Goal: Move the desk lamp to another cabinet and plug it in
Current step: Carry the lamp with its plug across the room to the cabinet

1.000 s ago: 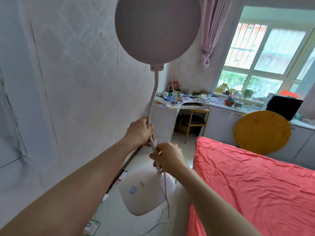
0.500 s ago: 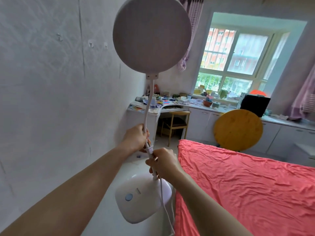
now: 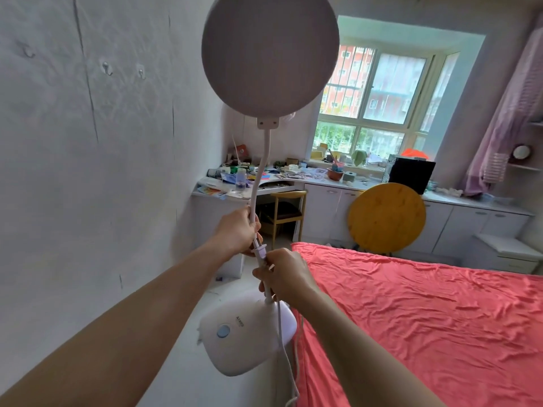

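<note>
I carry a white desk lamp in the air in front of me. Its round head (image 3: 270, 54) is up near my face, its base (image 3: 244, 333) with a blue button hangs low. My left hand (image 3: 238, 233) is closed around the thin neck (image 3: 260, 174). My right hand (image 3: 285, 274) grips the neck lower down together with the white plug (image 3: 260, 250) and cord (image 3: 283, 348), which trails down past the base. White cabinets (image 3: 458, 221) with a long countertop stand under the window far ahead.
A bed with a pink-red sheet (image 3: 426, 324) fills the right. A bare wall with hooks (image 3: 107, 69) runs along the left, with a narrow floor strip between. Ahead are a cluttered corner desk (image 3: 264, 180), a wooden chair (image 3: 286, 212) and a round yellow tabletop (image 3: 386, 217) leaning on the cabinets.
The view has turned right and moved forward along the wall; the window and cabinets appear more centred. Both hands keep the same grip on the lamp.
</note>
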Demonstrator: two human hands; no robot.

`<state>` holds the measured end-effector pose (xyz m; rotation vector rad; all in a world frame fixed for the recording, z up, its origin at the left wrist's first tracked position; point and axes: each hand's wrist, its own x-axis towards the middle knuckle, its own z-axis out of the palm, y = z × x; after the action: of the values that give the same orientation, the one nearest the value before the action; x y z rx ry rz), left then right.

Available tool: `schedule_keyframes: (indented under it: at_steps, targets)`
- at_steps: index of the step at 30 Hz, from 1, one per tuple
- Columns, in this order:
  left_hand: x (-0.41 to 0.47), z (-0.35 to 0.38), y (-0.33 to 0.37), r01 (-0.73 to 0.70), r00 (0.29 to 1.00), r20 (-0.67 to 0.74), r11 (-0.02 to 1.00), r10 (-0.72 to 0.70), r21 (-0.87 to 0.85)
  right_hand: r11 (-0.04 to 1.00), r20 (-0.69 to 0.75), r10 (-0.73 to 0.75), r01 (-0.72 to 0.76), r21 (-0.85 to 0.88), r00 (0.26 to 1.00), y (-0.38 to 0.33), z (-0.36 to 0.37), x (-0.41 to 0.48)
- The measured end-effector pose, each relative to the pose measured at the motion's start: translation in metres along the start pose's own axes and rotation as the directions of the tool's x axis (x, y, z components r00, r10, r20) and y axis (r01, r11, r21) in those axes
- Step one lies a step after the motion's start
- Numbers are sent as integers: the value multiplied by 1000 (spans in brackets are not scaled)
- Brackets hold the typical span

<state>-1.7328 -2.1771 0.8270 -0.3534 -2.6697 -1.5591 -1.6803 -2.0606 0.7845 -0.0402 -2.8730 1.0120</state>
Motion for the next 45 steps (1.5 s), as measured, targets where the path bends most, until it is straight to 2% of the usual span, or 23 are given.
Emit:
schedule_keyframes:
  at_steps: [14,23,36,45]
  targets:
    - [181,-44,-32,-76,993,89,997,75,11,996,-97,83,-79,39,992,-32,24,170]
    - [276,-12,-43,-57,991,124,998,55,12,993,-91,118,-116,26,989,1,15,256]
    - [387,63,-9,-67,994,91,998,65,12,992,-76,111,-115,-48,991,77,-46,365]
    - [450,64,-27,-45,996,83,999,42,31,992,-49,127,-128,-10,991,84,-40,427]
